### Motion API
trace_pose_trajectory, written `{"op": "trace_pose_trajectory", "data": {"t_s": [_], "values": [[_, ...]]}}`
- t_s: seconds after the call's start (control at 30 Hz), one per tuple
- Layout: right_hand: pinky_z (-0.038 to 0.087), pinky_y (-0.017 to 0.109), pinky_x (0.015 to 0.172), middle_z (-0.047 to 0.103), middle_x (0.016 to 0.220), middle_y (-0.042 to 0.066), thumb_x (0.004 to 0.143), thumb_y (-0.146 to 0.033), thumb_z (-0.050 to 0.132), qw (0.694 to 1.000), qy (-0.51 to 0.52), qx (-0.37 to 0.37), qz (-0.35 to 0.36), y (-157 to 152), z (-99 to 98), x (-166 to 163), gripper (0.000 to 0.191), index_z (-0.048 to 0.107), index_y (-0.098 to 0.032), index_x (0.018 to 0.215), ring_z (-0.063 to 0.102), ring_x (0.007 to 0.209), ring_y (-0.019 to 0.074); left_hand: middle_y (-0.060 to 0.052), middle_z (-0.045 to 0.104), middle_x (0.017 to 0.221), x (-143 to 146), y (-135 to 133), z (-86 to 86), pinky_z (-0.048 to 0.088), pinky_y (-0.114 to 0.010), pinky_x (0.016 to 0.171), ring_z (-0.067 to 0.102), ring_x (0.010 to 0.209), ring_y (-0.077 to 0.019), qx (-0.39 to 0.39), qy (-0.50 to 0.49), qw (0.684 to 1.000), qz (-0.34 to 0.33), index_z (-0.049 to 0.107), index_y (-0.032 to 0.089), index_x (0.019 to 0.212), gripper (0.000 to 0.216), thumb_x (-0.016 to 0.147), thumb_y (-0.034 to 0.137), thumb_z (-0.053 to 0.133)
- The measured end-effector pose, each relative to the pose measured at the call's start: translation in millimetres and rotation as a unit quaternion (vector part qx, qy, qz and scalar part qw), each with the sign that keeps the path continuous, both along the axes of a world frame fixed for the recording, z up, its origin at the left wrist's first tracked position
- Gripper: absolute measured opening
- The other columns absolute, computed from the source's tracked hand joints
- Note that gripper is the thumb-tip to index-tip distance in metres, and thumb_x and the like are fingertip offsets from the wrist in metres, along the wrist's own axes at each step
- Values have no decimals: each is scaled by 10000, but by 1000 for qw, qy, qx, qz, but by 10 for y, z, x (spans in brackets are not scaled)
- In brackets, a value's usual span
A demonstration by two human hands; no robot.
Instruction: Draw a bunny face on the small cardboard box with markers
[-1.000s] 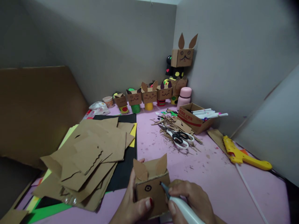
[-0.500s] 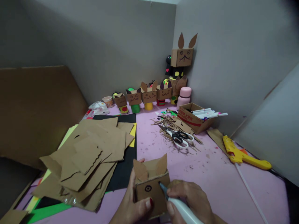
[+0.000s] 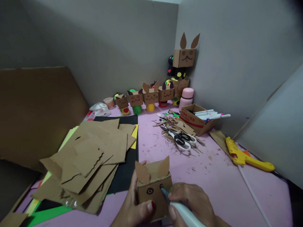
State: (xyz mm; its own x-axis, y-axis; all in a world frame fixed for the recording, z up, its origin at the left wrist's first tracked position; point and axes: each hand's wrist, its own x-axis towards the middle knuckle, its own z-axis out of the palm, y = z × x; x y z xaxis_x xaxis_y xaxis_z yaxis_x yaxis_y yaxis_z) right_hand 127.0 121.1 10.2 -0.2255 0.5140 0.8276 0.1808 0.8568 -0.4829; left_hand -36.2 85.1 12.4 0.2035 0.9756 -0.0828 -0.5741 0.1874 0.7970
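A small cardboard box (image 3: pixel 155 200) with two leaf-shaped cardboard ears sits in my left hand (image 3: pixel 134 206), gripped at its left side with the thumb across the front. One round eye with a dot is drawn on the left of its front face. My right hand (image 3: pixel 193 201) is closed around a white marker (image 3: pixel 186 214) with a grey-blue end. The marker's tip touches the face at the upper right, where a short curved dark line shows. The underside of the box is out of sight.
Cardboard sheets (image 3: pixel 92 157) lie piled at left on coloured paper. Beyond the box are scissors (image 3: pixel 181 138) on cardboard scraps (image 3: pixel 172 124) and a carton of markers (image 3: pixel 196 121). A yellow glue gun (image 3: pixel 248 157) lies at right. Cardboard animal figures (image 3: pixel 151 96) and a pink bottle (image 3: pixel 186 97) stand behind.
The marker tip has moved slightly down, and a curved line now shows at the upper right of the box's face. My left hand and the box have stayed nearly still.
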Motion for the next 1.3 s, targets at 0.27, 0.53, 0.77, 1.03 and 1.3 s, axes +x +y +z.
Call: {"op": "trace_pose_trajectory", "data": {"t_s": [0.27,0.53,0.77,1.03,1.3], "values": [[494,215,432,617,565,-50,753,-159,482,1000,6,-1,-17,-14,8,-14,127,505,-239,849,617,451,122,-144,567,1344,-8,-13,-6,379,-526,1001,554,1201,-375,-6,2,1000,3,108,354,1461,1048,679,350,806],[487,213,444,606,555,-46,731,-149,465,1000,2,-12,-18,-25,10,-8,141,500,-238,834,594,427,119,-148,580,1321,-9,-5,-16,395,-526,982,555,1197,-384,-9,-4,1000,-7,97,347,1465,1081,660,365,819],[479,214,444,597,560,-48,739,-143,450,1000,-25,-11,-2,-13,7,26,143,486,-236,841,597,437,118,-151,596,1295,16,-13,8,406,-523,970,567,1179,-385,-9,-4,1000,10,99,333,1467,1077,663,370,814],[471,222,431,577,543,-52,735,-139,423,1000,-13,-4,-22,-24,23,6,143,486,-234,821,576,420,110,-158,585,1312,2,-2,8,390,-514,986,573,1177,-373,-3,-8,1000,-3,36,340,1463,1110,669,346,812],[468,216,419,558,524,-66,737,-130,427,1000,-13,-21,-1,-27,-34,30,152,480,-236,833,572,424,110,-144,588,1316,-2,-8,-11,403,-511,974,585,1159,-368,-4,-14,1000,-6,109,356,1464,1037,690,357,800]]}}
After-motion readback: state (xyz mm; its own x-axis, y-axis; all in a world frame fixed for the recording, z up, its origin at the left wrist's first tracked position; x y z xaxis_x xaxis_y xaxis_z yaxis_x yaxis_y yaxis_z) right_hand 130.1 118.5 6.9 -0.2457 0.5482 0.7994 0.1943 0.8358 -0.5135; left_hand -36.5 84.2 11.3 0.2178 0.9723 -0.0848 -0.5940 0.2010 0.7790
